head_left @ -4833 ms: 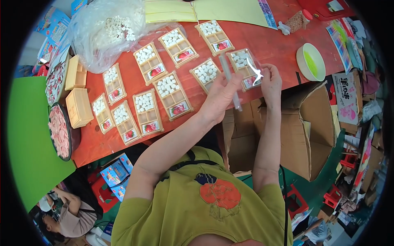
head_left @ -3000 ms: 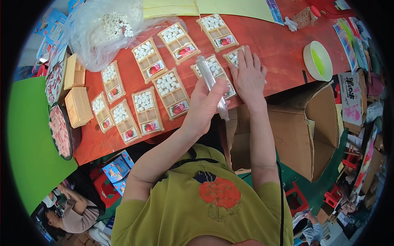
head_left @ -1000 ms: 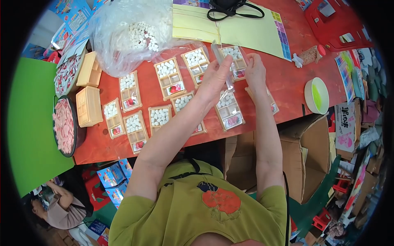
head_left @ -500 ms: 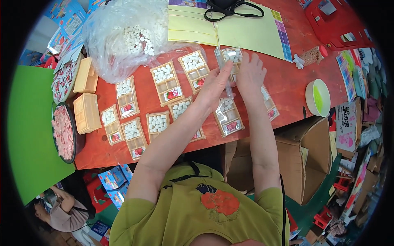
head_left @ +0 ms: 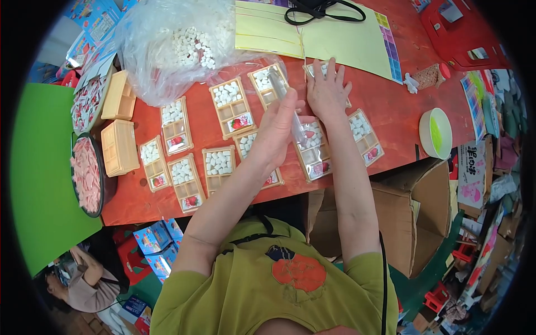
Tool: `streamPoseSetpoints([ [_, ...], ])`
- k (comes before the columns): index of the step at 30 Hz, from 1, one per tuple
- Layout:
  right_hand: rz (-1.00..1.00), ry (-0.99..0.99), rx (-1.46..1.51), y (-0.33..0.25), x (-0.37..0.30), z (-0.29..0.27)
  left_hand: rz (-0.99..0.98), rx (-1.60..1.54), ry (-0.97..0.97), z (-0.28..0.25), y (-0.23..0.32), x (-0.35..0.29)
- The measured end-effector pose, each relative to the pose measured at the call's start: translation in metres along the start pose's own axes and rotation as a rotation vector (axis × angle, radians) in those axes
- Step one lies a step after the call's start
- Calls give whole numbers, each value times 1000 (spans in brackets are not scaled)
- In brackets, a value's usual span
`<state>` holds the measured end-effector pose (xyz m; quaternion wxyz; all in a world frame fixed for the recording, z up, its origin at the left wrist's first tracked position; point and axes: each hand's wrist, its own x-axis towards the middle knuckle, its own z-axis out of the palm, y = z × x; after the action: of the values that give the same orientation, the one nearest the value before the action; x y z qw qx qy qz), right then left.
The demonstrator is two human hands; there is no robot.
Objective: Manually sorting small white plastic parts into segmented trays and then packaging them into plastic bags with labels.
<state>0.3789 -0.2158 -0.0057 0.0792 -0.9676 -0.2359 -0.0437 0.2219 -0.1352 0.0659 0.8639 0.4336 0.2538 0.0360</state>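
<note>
My left hand (head_left: 278, 125) grips clear plastic lids (head_left: 297, 131), tilted, between thumb and fingers; how many is hard to tell. Beneath it, partly hidden, sits a beige compartment tray (head_left: 319, 168) with white cubes and a strawberry-printed packet. My right hand (head_left: 328, 94) lies with fingers spread on another tray, which it mostly covers; a few white cubes (head_left: 310, 69) show at its edge. Similar filled trays surround my hands, among them one at right (head_left: 367, 137), one left of centre (head_left: 231, 106) and one behind the lids (head_left: 259, 81).
A plastic bag of white cubes (head_left: 192, 47) lies at the back left. Stacked empty trays (head_left: 119, 148) and a black basin of pink packets (head_left: 86, 176) stand at left. Yellow sheets (head_left: 335, 39) lie at the back, a bowl (head_left: 435, 134) at right, a cardboard box (head_left: 410, 212) below the table edge.
My left hand has moved left and nearer with the clear lids, apart from my right hand. The right hand has shifted slightly left and flattened over the far tray.
</note>
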Motion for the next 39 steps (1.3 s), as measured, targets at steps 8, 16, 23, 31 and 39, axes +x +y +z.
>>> streamPoseSetpoints([
  [8, -100, -86, 238, 24, 0, -40, -43, -160, -112, -28, 19, -27],
  [16, -255, -744, 1455, -66, -105, -111, 68, -164, -225, -65, 15, -39],
  [23, 73, -833, 1840, -86, -131, -81, 111, -62, -223, -84, 20, -66],
  [31, 85, -445, 1546, -117, -142, -104, 156, -213, -46, -98, 23, -75],
  [39, 189, -65, 1463, -95, -110, -73, 150, -177, -6, -87, 30, -57],
])
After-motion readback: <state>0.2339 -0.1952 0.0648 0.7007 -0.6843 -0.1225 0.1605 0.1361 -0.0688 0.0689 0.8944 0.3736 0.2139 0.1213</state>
